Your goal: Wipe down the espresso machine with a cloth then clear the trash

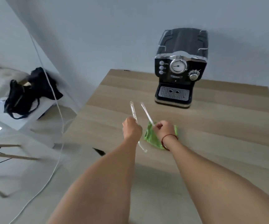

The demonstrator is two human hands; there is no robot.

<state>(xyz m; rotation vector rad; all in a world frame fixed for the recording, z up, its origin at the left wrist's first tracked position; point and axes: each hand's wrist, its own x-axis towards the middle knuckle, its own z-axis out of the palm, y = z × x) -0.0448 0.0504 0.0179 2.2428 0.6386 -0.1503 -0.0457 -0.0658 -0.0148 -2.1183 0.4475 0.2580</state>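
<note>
No legible text; small nameplate on the espresso machine (181, 67) too blurred.

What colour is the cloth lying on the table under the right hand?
The cloth is bright green, seen in the head view, partly covered by the right hand.

Glossy black plastic espresso machine (180, 67) with shiny chrome-look trim and perforated matt metal drip grille (173, 93), on smooth matt light wood-grain table (227, 118); soft crumpled green cloth (151, 138); two thin clear glossy plastic wrapper strips (133, 110).
</note>
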